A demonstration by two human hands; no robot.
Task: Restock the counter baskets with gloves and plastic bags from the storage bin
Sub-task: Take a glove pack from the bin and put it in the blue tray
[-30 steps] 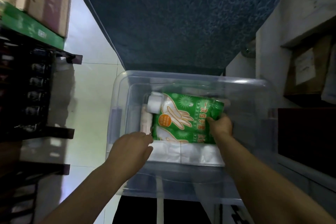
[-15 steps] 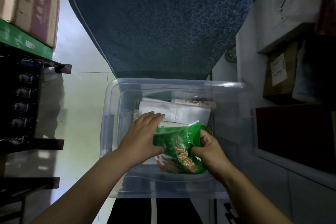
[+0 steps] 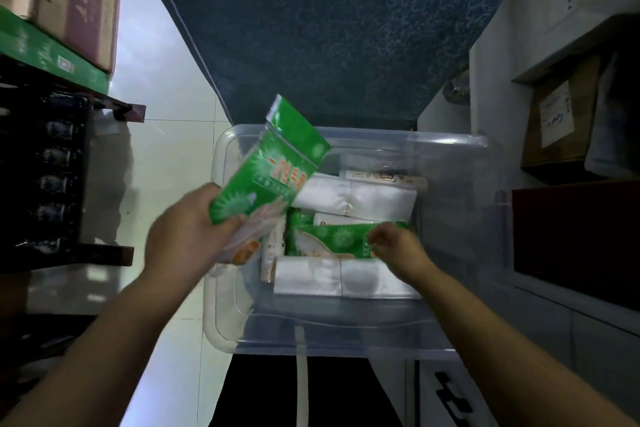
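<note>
One green glove pack [image 3: 273,170] is gripped in the left hand [image 3: 188,236] at frame centre-left above the storage bin [image 3: 450,163], a second pack [image 3: 332,239] inside is pinched by the right hand [image 3: 398,246], and no baskets are seen restocked yet.

**Dim storeroom aisle, crowded on both sides**

Pale floor tiles [image 3: 162,156] gleam at left beside a dark shelf rack [image 3: 65,184] topped with cardboard cartons [image 3: 69,0]. A blue patterned mat [image 3: 329,28] lies far ahead; boxes [image 3: 561,114] fill grey shelving at right.
</note>
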